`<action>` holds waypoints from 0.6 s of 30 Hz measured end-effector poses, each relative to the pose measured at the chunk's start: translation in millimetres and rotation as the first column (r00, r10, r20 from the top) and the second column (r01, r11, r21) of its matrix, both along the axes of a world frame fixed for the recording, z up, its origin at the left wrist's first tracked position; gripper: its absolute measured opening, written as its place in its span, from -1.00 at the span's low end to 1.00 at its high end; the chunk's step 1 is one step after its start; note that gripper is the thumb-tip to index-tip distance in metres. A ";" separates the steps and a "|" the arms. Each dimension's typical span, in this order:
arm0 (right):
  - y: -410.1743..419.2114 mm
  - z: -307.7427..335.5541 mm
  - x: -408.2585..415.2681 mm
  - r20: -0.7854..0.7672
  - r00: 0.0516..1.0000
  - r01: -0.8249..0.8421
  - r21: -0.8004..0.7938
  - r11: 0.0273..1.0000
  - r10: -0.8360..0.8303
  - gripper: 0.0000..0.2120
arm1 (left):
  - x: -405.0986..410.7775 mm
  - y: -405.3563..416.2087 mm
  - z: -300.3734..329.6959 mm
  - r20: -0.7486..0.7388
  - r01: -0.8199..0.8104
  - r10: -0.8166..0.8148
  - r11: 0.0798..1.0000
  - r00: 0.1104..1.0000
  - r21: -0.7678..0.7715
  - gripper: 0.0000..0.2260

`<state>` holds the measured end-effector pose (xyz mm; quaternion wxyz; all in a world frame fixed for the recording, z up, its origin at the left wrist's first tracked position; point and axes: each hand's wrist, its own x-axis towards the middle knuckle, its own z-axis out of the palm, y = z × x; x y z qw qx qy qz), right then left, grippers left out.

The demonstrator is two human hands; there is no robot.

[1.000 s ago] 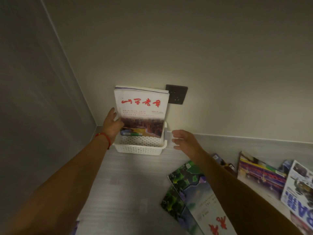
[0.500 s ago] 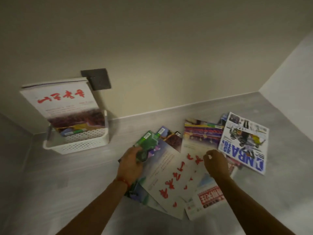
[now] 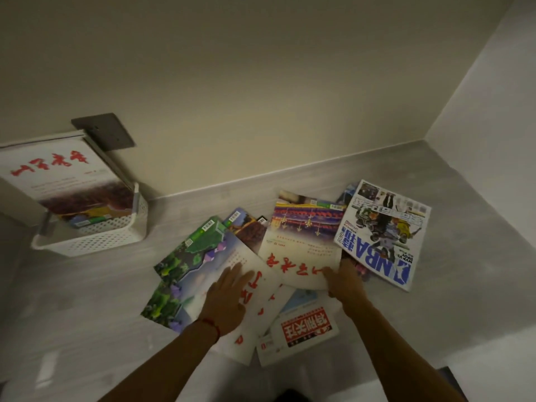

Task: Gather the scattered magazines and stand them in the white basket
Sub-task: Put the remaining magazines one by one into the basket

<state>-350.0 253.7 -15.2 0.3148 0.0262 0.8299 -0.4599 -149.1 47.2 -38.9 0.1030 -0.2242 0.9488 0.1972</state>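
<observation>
Gripping the near edge of a purple-banded magazine point(image 3: 304, 242), the right hand point(image 3: 345, 281) lifts it slightly while the left hand point(image 3: 229, 297) presses flat, fingers spread, on a lake-scene magazine point(image 3: 203, 265). Both lie in the scattered pile on the grey floor point(image 3: 87, 300), well apart from the white basket point(image 3: 95, 239), where one magazine point(image 3: 63, 178) stands against the wall.

One white basket point(image 3: 95, 242) is sitting at the back left of the bench point(image 3: 87, 300), and one magazine with red lettering point(image 3: 62, 177) is standing in it, though further spines may be hiding behind that cover. Out on the bench, at least seven loose magazines are lying overlapped in a fan: two green landscape covers point(image 3: 185, 256), one brown cover point(image 3: 246, 227), two white covers with red script point(image 3: 301, 250), one NBA issue point(image 3: 383, 236) and one with a red block title point(image 3: 307, 329). Two hands are resting on the pile, the left hand point(image 3: 229, 300) and the right hand point(image 3: 348, 282), and one dark wall plate point(image 3: 107, 132) is showing above the basket.
</observation>
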 end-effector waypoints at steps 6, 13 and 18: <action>-13.5 43.1 -9.4 -0.291 0.920 -0.299 -0.085 0.950 0.264 -0.78 | 14.3 -6.2 0.8 -0.029 0.018 -0.016 0.997 0.999 0.078 -0.41; -27.4 126.9 -37.5 -0.761 0.485 -0.477 0.183 0.860 0.431 -0.69 | -21.6 -4.7 78.9 -0.477 -0.281 0.286 0.956 0.831 0.085 -0.51; -52.8 187.4 -38.9 -0.882 0.252 -0.585 0.189 0.788 0.399 -0.83 | -58.0 -8.4 163.1 -0.677 -0.257 0.016 0.932 0.735 -0.257 -0.41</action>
